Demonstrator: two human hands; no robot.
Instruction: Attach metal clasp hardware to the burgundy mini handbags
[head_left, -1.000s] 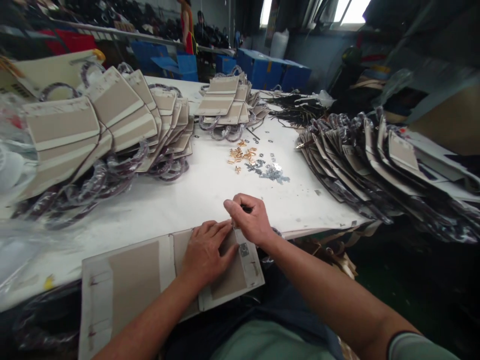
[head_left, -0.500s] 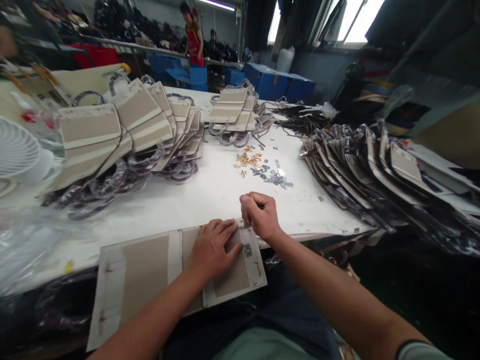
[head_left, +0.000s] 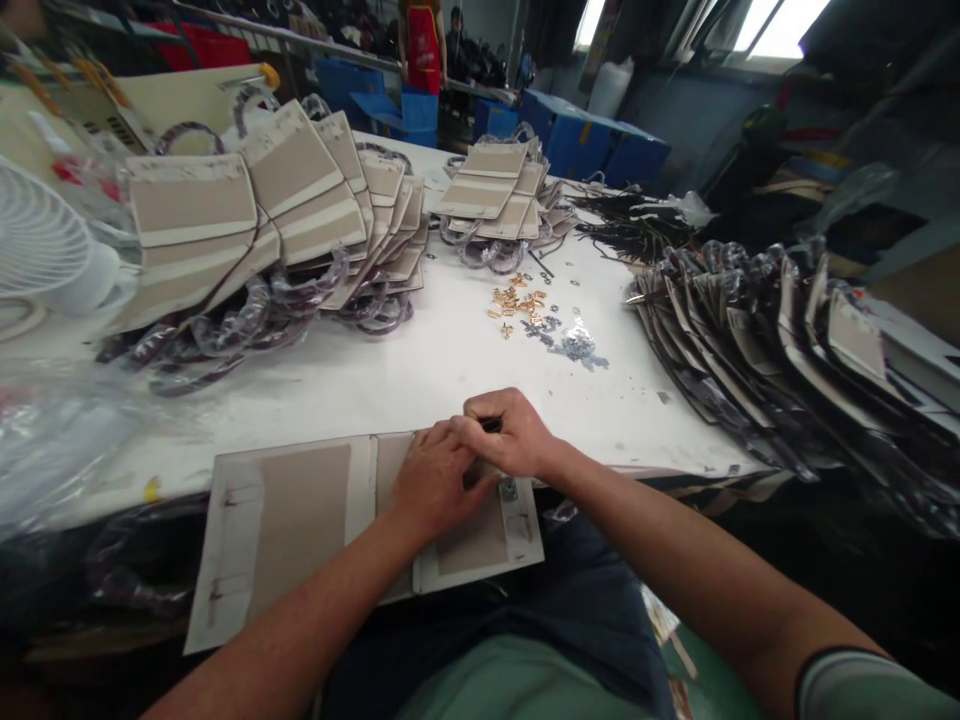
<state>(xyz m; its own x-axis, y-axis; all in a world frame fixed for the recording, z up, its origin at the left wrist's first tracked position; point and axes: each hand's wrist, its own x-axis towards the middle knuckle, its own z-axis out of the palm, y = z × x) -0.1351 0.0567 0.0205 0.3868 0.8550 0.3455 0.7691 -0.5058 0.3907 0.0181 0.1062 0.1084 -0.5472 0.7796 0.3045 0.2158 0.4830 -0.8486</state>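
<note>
A beige-grey bag panel [head_left: 304, 510] with pale borders and a fold line lies across the front edge of the table, partly over my lap. My left hand [head_left: 433, 482] rests flat on its right section, fingers stretched toward the far edge. At the panel's far right corner, my right hand [head_left: 511, 436] is closed against the left fingertips. Something dark shows inside the right fist, too hidden to name. A small square metal plate [head_left: 509, 490] sits on the panel's right border, just below the right hand.
Gold-coloured fittings [head_left: 517, 300] and silver metal plates [head_left: 577, 343] lie scattered mid-table. Stacked bag panels with wrapped handles [head_left: 307, 200] stand at left, more panels [head_left: 750, 330] at right. A white fan [head_left: 52, 240] is far left; a person in a red apron [head_left: 422, 50] stands behind.
My right hand has shifted left and now meets the left fingertips, covering the panel's far corner. The left hand stays on the panel. The view has tilted down and turned slightly left.
</note>
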